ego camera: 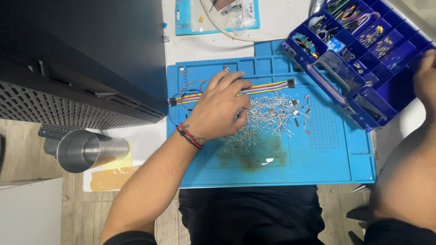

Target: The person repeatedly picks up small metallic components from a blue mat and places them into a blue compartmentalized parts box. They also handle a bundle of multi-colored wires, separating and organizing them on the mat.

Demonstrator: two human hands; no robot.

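White table (272,20) carrying one blue work mat (331,154), shot from above; wood floor below.

Left hand (218,111) sits at mat centre, palm down, fingers curled to a narrow pinch over the heap of small wire-legged parts (272,115). Fingertips are in the heap's 9 o'clock edge; can't tell if a part is actually pinched. Red and black bands on that wrist.

The parts: too many to count, dozens, tangled. My read: featherweight, thin legs bend easily, they snag each other. Take one by the body or a single leg and lift straight out, don't rake.

At the hand's 12 o'clock: one flat rainbow ribbon of jumper wires (268,86) lying across the mat, running under the fingers, a black plug at each end. Soft, floppy; hold at a plug.

At 2 o'clock: one blue compartment box (363,84), lid off or open, bins of wires and small parts, hanging off the mat's corner. Right hand (426,79) rests at its 3 o'clock edge, grip state not visible.

At 8 o'clock: one steel cup (88,149) on its side. At 10 o'clock: one black case (81,59). At 12 o'clock, far: one clear bag of bits (218,16), one white cable (236,35).
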